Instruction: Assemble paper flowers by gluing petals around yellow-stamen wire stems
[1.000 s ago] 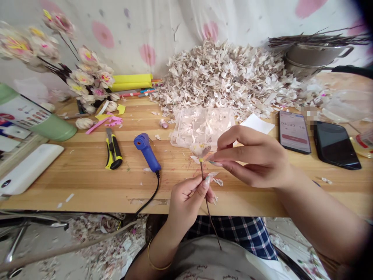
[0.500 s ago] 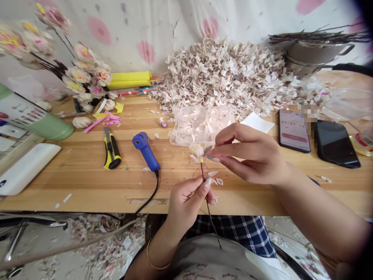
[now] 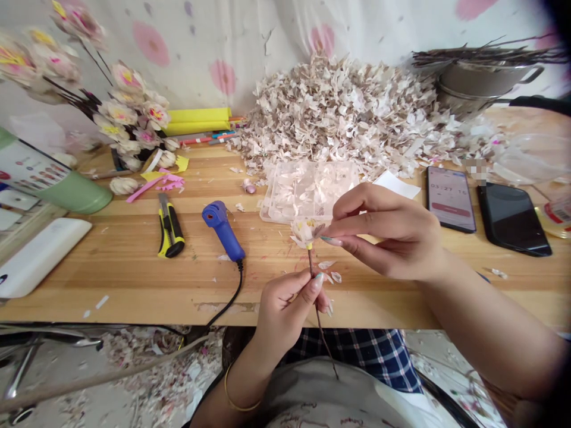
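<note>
My left hand [image 3: 292,303] pinches the thin brown stem [image 3: 320,330] of a handmade flower [image 3: 303,232], holding it upright over the table's front edge. Whitish petals surround the flower's yellow centre, and a bit of yellow shows where the head meets the stem. At the right side of the head, my right hand [image 3: 383,232] pinches a greyish petal [image 3: 317,232] between thumb and fingertips, its inner end against the flower. A few loose petals [image 3: 335,277] lie on the wood beside the stem. Behind the flower sits a clear compartment box [image 3: 289,193] with petals inside.
A large heap of pale petals [image 3: 343,113] fills the back of the table [image 3: 134,279]. To the left lie a blue corded tool [image 3: 223,230] and a yellow-black utility knife [image 3: 170,229]. Two phones [image 3: 451,199] rest at the right. Finished flowers [image 3: 129,113] stand back left.
The flower head has turned slightly towards me, showing more of its yellow centre. My right hand has shifted a little to the right; my left hand keeps its hold on the stem.
</note>
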Demonstrator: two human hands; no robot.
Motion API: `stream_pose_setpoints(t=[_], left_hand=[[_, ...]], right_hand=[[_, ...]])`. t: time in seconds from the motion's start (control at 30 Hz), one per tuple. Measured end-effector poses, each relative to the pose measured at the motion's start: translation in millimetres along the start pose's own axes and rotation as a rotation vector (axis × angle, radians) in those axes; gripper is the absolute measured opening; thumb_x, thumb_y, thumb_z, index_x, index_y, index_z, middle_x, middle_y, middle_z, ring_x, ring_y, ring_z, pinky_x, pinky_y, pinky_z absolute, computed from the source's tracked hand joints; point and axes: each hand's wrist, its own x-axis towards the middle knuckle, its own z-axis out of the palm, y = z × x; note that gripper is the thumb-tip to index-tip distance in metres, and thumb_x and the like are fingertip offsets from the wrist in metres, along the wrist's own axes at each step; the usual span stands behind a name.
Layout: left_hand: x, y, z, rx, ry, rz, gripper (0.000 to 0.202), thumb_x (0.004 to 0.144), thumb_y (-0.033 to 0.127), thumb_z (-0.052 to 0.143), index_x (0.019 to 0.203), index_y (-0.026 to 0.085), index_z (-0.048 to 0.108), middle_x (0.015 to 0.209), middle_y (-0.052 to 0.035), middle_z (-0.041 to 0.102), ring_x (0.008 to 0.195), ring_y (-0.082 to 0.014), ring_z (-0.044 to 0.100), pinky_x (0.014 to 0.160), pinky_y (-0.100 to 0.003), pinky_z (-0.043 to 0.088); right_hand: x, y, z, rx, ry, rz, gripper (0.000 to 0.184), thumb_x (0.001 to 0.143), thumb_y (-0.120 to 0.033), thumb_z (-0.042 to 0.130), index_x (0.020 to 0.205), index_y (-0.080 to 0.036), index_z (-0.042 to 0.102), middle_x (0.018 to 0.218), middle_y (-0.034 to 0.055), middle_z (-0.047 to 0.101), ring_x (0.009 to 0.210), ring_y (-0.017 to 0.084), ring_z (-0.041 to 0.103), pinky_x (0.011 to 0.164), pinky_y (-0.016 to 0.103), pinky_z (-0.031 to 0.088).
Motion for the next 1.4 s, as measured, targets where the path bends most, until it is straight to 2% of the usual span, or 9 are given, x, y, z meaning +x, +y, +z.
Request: stream_pose_setpoints(t=[0.3, 0.53, 0.9, 1.07, 1.23, 1.4], left_hand=[[1.7, 0.3, 0.3, 0.008, 0.009, 0.004, 0.032, 0.097, 0.029, 0.055, 0.069, 0.016, 0.064, 0.06, 0.001, 0.064, 0.056, -0.009, 0.06, 0.06, -0.021, 0.048], [0.4, 1.6, 0.5, 0.057, 0.01, 0.046, 0.033, 0.096, 0.028, 0.055, 0.067, 0.015, 0.064, 0.059, -0.0004, 0.064, 0.055, -0.0102, 0.06, 0.056, -0.021, 0.047], [0.7, 1.3, 1.0, 0.11, 0.019, 0.047, 0.034, 0.096, 0.03, 0.055, 0.066, 0.016, 0.064, 0.059, -0.001, 0.065, 0.054, -0.0113, 0.061, 0.058, -0.023, 0.049], [-0.3, 0.5, 0.5, 0.07, 0.008, 0.061, 0.031, 0.096, 0.025, 0.055, 0.068, 0.016, 0.065, 0.06, 0.0, 0.066, 0.054, -0.0099, 0.061, 0.058, -0.021, 0.049], [-0.5, 0.4, 0.0, 0.087, 0.016, 0.056, 0.032, 0.096, 0.03, 0.055, 0.069, 0.016, 0.066, 0.059, -0.0011, 0.067, 0.054, -0.0118, 0.062, 0.056, -0.023, 0.05], [-1.0, 0.9, -0.6, 0.097, 0.012, 0.05, 0.031, 0.096, 0.031, 0.055, 0.071, 0.016, 0.067, 0.059, -0.0014, 0.067, 0.053, -0.0124, 0.062, 0.058, -0.024, 0.05]], right_hand=[[1.3, -2.0, -1.6, 0.025, 0.0, -0.009, 0.017, 0.084, -0.004, 0.064, 0.095, -0.013, 0.073, 0.087, 0.0068, 0.061, 0.077, 0.014, 0.061, 0.066, 0.028, 0.054], [-1.5, -2.0, 0.7, 0.024, -0.021, -0.001, 0.016, 0.089, -0.008, 0.06, 0.097, -0.016, 0.072, 0.09, 0.0054, 0.061, 0.077, 0.011, 0.062, 0.066, 0.024, 0.053], [-1.9, -3.2, -0.1, 0.037, -0.038, -0.011, 0.019, 0.089, -0.007, 0.059, 0.099, -0.017, 0.072, 0.091, 0.0057, 0.061, 0.077, 0.011, 0.062, 0.067, 0.025, 0.054], [-1.1, -1.3, 0.9, 0.045, -0.024, -0.012, 0.018, 0.088, -0.006, 0.06, 0.098, -0.014, 0.072, 0.09, 0.0064, 0.061, 0.079, 0.012, 0.062, 0.068, 0.026, 0.053], [0.7, -3.3, -0.7, 0.094, -0.012, 0.01, 0.016, 0.087, -0.006, 0.062, 0.096, -0.012, 0.073, 0.089, 0.0064, 0.061, 0.077, 0.012, 0.061, 0.067, 0.026, 0.053], [1.1, -3.4, -2.3, 0.119, 0.027, 0.044, 0.014, 0.086, -0.011, 0.066, 0.095, -0.017, 0.075, 0.086, 0.0047, 0.061, 0.074, 0.012, 0.061, 0.065, 0.027, 0.053]])
